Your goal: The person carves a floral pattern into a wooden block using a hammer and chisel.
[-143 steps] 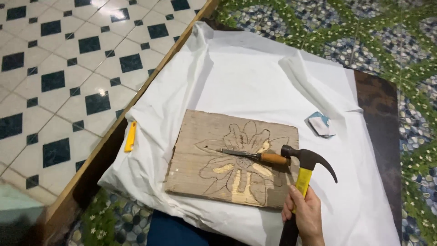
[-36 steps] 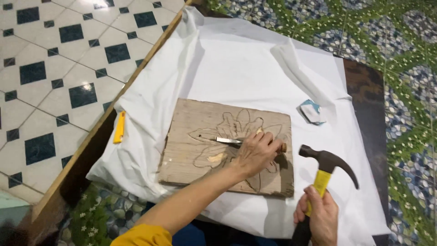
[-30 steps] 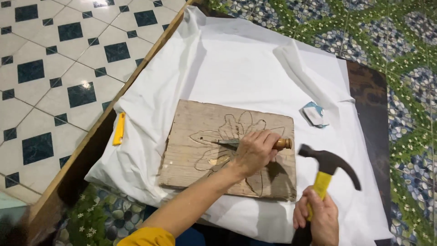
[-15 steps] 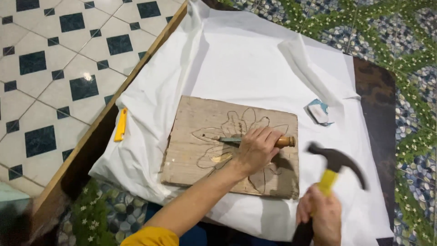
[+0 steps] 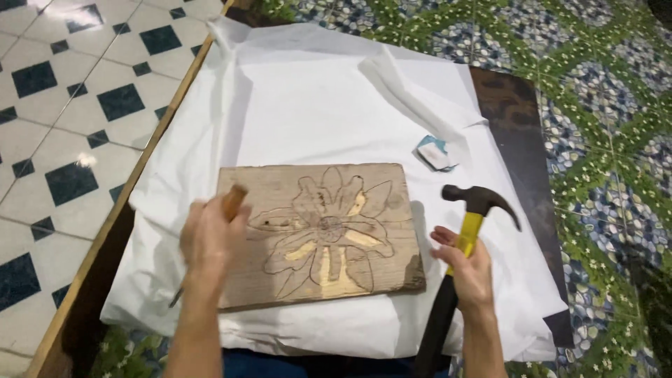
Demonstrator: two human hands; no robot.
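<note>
A flat wooden board (image 5: 276,187) with a flower carved into it lies on a white sheet (image 5: 315,98). My left hand (image 5: 208,241) is over the board's left edge, shut on a chisel (image 5: 234,200). The chisel's wooden handle sticks up above my fist and its thin blade points down past the board's near left corner. To the right of the board, my right hand (image 5: 470,269) grips a hammer (image 5: 479,203) by its yellow and black handle. The dark claw head is held upright above the sheet.
A small blue and white object (image 5: 435,152) lies on the sheet beyond the hammer. The sheet covers a dark wooden table (image 5: 511,115). White and dark blue floor tiles (image 5: 63,105) lie to the left, green patterned flooring (image 5: 602,105) to the right.
My left hand has lifted the chisel off the flower carving and carried it to the board's left edge. The hammer stays in my right hand, right of the board.
</note>
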